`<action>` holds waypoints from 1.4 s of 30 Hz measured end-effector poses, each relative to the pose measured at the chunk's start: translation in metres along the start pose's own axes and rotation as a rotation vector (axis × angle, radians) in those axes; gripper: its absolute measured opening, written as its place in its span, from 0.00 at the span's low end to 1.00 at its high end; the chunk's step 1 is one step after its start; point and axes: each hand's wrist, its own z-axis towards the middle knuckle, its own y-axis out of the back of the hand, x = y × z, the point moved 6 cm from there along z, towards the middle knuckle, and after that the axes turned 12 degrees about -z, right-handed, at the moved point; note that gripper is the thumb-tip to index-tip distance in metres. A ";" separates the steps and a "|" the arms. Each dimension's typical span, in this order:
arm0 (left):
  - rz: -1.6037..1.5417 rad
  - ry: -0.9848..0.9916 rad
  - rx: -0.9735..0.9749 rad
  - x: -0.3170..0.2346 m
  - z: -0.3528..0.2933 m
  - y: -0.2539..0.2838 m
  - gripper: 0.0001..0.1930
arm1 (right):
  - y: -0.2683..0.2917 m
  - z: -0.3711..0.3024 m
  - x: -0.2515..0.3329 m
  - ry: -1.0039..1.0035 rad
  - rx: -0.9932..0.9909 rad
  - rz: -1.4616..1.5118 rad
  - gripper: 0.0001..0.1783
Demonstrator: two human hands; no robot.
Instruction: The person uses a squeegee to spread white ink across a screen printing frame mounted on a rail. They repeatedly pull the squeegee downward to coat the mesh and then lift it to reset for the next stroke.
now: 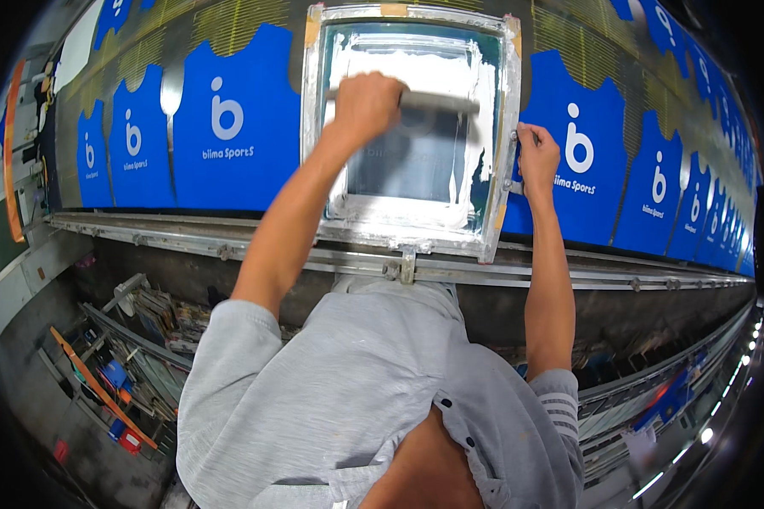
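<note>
A screen-printing frame [311, 93] with a pale metal rim lies over the table in front of me. White ink is smeared around its mesh, and a round-letter design shows faintly through the middle. My left hand [369, 106] is wrapped around a grey squeegee [441, 102], which crosses the upper part of the screen. Its blade is partly hidden by the hand. At the frame's right edge, my right hand [537, 157] has its fingers closed on the rim. Blue sleeveless shirt panels [267, 85] with white prints lie flat to the left, and another blue panel [539, 110] lies right of the frame.
A metal rail [560, 273] with small stops runs along the table's near edge, and a bracket [408, 265] joins the frame to it. More printed blue panels [658, 174] stretch away to the right. Racks with clutter [136, 348] stand behind me at the lower left.
</note>
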 end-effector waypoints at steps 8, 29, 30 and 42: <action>-0.133 -0.143 -0.268 -0.052 -0.217 -0.051 0.23 | -0.006 0.019 -0.008 0.037 -0.085 0.019 0.16; -0.088 -0.028 -0.019 0.227 -0.285 0.120 0.21 | -0.239 -0.155 0.209 0.142 -0.183 0.216 0.14; -0.088 -0.052 -0.036 0.231 -0.288 0.124 0.19 | -0.241 -0.158 0.213 0.138 -0.173 0.202 0.14; -0.031 0.049 0.091 0.247 -0.275 0.114 0.17 | -0.264 -0.138 0.203 0.146 -0.184 0.016 0.15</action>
